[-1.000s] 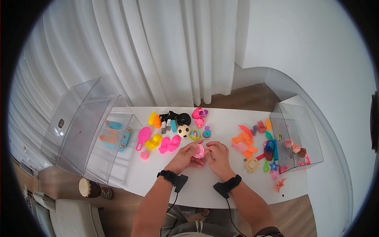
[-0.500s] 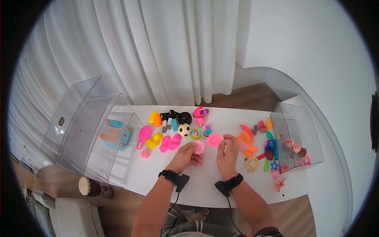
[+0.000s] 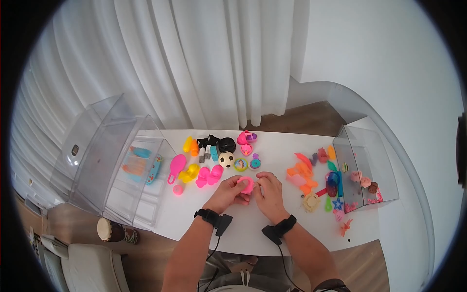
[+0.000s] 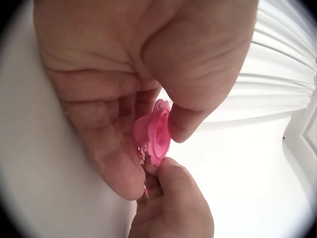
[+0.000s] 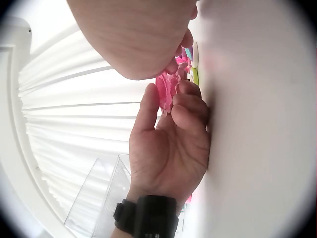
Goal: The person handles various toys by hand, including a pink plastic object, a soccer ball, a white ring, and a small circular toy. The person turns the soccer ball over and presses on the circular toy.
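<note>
A bright pink toy cup with a petal-shaped rim is between both hands, low over the middle of the table. My left hand holds it between thumb and fingers; in the left wrist view the cup is side-on, with its hollow facing the thumb. My right hand pinches at the rim's edge with its fingertips. In the right wrist view the cup is partly hidden by fingers, with a paler pink piece next to it.
Left of the hands stand a soccer ball, yellow toys, and a pink hand mirror-shaped toy. Orange toys and a straw hat lie right. Clear boxes stand at the left and right.
Half a second ago my right hand was apart, near a bright pink disc, while the left held a paler scalloped piece. Now both hands are together and bright pink faces up in the left hand.
</note>
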A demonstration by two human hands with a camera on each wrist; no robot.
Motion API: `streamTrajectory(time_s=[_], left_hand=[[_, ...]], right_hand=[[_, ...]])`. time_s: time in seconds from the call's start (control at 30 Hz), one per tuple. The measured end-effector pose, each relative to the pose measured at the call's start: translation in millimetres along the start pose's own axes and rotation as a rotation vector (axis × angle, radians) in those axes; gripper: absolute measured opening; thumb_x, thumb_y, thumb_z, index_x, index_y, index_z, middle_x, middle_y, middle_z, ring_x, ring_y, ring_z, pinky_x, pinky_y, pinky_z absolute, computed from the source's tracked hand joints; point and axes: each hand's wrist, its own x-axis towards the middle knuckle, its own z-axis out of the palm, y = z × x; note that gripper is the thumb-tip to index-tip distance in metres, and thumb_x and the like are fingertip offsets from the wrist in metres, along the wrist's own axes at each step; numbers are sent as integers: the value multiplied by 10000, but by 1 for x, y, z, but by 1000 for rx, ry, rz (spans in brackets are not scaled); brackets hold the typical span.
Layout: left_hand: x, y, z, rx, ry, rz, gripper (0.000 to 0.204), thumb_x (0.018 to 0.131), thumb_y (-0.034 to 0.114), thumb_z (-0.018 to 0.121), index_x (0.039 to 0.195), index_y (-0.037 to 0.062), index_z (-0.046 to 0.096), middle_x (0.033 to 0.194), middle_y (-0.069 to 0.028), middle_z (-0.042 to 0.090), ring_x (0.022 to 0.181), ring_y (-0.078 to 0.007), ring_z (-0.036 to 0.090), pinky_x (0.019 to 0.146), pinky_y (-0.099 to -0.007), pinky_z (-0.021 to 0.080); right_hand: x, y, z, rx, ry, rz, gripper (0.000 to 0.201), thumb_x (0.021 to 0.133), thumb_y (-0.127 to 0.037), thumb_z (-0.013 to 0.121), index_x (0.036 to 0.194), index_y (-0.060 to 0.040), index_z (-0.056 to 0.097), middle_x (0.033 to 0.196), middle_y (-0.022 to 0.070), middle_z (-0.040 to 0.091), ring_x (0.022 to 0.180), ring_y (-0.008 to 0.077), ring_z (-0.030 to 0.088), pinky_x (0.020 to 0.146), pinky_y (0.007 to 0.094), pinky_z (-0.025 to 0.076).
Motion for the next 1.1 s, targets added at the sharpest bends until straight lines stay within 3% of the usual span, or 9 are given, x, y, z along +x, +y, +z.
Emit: streamTrajectory(time_s=[0.27, 0.53, 0.67, 0.83, 0.97, 1.1], left_hand=[[3, -4, -5, 31, -25, 2, 305, 1125, 286, 588, 1311, 52, 644, 1060, -66, 723, 857, -143, 727, 794, -308, 651], [3, -2, -4, -14, -2, -17, 383, 1151, 292, 518, 1446, 51, 559, 1128, -113, 736, 859, -172, 728, 810, -341, 655], [2, -3, -3, -24, 25, -7, 403, 1166, 318, 464, 1452, 48, 557, 1125, -129, 735, 848, -183, 727, 809, -352, 654], [6, -2, -10, -128, -43, -43, 445, 1173, 405, 407, 1354, 41, 588, 1122, -141, 733, 852, -198, 737, 761, -352, 651], [5, 0, -8, -137, -84, -61, 411, 1160, 397, 464, 1306, 37, 597, 1105, -127, 735, 858, -196, 739, 775, -355, 654], [4, -2, -6, 7, -48, -29, 379, 1129, 368, 562, 1303, 32, 585, 1100, -110, 731, 879, -183, 734, 812, -346, 652]], right_hand=[[0, 2, 0, -61, 5, 8, 103, 959, -162, 679, 1013, -74, 673, 1260, 103, 655, 1189, 318, 598, 1066, 478, 402], [2, 12, 6, -21, 16, 37, 100, 959, -160, 668, 1004, -70, 667, 1229, 105, 666, 1172, 327, 600, 1063, 483, 403], [3, 11, 2, -21, 181, 101, 81, 972, -156, 654, 982, -76, 652, 1238, 109, 666, 1147, 336, 607, 1050, 483, 409], [7, 3, -2, 101, 137, 74, 93, 986, -165, 653, 988, -72, 650, 1241, 115, 659, 1150, 338, 604, 1052, 484, 409], [2, 2, 4, 62, 1, -9, 133, 1006, -187, 645, 980, -57, 650, 1248, 124, 652, 1141, 336, 599, 1044, 466, 419], [1, -1, 1, -31, 18, -42, 125, 990, -182, 660, 963, -60, 655, 1259, 105, 652, 1141, 329, 598, 1037, 468, 422]])
